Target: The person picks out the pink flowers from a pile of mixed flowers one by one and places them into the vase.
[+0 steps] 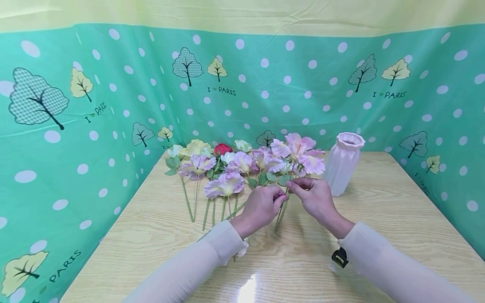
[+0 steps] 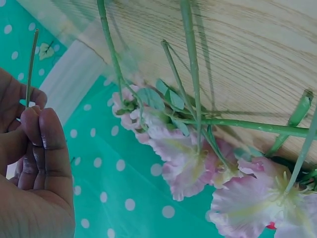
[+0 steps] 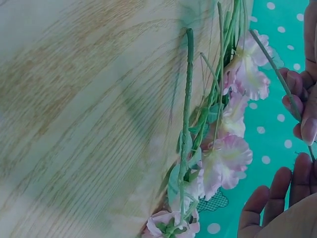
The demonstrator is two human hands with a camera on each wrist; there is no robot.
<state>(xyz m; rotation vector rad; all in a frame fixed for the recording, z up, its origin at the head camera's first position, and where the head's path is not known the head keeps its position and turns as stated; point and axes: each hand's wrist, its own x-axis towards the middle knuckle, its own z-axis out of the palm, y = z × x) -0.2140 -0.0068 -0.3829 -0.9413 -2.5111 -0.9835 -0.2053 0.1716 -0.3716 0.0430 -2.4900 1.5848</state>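
Note:
In the head view, my left hand (image 1: pixel 263 206) grips the green stem of a pink-purple flower (image 1: pixel 299 147), with thumb and fingers closed round it. Just above and to the right, my right hand (image 1: pixel 316 200) pinches the same stem higher up, nearer the bloom. The left wrist view has the thin stem (image 2: pixel 31 69) sticking out past the left fingers. From the right wrist, the stem (image 3: pixel 272 64) runs through the left hand's grip toward the right fingertips. A white ribbed vase (image 1: pixel 342 164) stands upright behind the right hand, its mouth facing up.
Several other flowers lie left of the hands, heads toward the back: a ruffled purple one (image 1: pixel 225 186), a red one (image 1: pixel 222 149) and a pale yellow one (image 1: pixel 196 147). The wooden table (image 1: pixel 151 252) is bordered by a green dotted curtain (image 1: pixel 265 97).

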